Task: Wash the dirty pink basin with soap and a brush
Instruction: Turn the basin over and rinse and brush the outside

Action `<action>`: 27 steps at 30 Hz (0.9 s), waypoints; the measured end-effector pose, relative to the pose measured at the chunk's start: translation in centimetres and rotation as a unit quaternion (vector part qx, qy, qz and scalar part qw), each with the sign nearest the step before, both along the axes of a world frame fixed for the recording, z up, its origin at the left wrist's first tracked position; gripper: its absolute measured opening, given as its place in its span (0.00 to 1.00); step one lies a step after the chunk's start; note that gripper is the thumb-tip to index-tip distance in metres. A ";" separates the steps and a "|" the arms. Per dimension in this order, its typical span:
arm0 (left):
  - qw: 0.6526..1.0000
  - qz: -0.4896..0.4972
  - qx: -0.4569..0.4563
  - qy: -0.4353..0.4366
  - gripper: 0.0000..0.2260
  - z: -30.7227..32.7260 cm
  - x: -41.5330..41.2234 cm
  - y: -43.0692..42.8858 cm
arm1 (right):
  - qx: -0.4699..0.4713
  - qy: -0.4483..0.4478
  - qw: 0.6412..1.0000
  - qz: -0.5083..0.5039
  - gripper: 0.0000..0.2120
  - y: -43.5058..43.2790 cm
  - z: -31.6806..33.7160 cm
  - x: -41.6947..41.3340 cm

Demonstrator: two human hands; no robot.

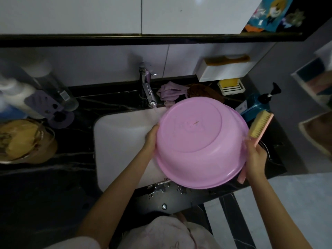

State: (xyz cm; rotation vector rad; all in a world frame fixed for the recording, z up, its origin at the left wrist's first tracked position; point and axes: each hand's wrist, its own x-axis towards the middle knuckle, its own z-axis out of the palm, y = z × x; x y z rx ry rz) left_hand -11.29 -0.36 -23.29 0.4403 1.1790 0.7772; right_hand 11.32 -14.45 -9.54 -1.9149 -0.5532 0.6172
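Here, pink basin [199,144] upturned over the sink [115,141]
The sink sits in a dark counter [53,169]; above its right half the pink basin is held bottom-up, underside to the camera. The left hand [151,139], arm stretched forward, curls its fingers over the left rim. The right hand [255,159] grips the brush [261,127] against the right wall, bristled head standing above the rim

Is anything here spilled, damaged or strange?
Water drops lie spilled on the black veined counter in front of the white sink. The round pink plastic basin, gripped bottom-up by the left hand, shows a small brown mark on its underside. The right hand holds the pink-handled brush.
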 end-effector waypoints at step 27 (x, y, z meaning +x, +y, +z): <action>0.999 0.023 -0.018 -0.042 0.17 1.8 2.4 -2.8 | 0.000 0.011 0.975 -0.222 0.14 -0.7 -1.3 -2.8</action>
